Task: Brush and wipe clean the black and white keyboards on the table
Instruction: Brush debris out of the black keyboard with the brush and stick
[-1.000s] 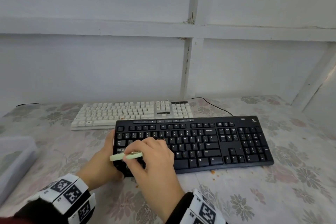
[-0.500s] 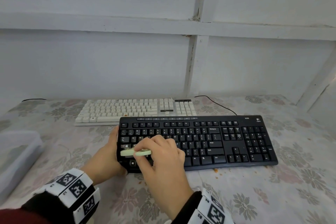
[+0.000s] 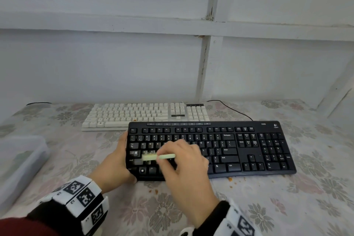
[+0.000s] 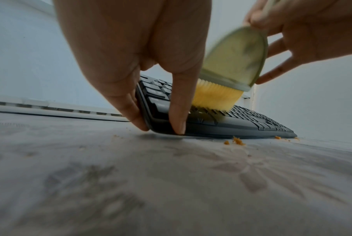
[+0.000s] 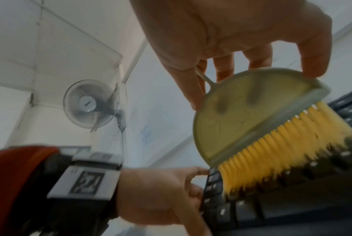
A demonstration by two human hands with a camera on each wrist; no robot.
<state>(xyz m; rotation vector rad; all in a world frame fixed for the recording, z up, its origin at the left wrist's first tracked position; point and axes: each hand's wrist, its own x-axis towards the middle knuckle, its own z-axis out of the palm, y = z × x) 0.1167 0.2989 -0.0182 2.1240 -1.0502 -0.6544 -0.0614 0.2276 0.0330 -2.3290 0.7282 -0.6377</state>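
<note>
A black keyboard lies across the flowered tablecloth, with a white keyboard just behind it. My left hand grips the black keyboard's left end, thumb at the front corner and fingers along the side. My right hand pinches a pale green brush with yellow bristles. The bristles press on the keys at the keyboard's left part. Its handle stands nearly upright.
Orange crumbs lie on the cloth in front of the black keyboard. A translucent plastic box sits at the left edge. A black cable runs behind the keyboards. A white wall closes the back.
The brush and my right hand have moved right and slightly farther up over the keys. My left hand has kept its hold on the keyboard's left end.
</note>
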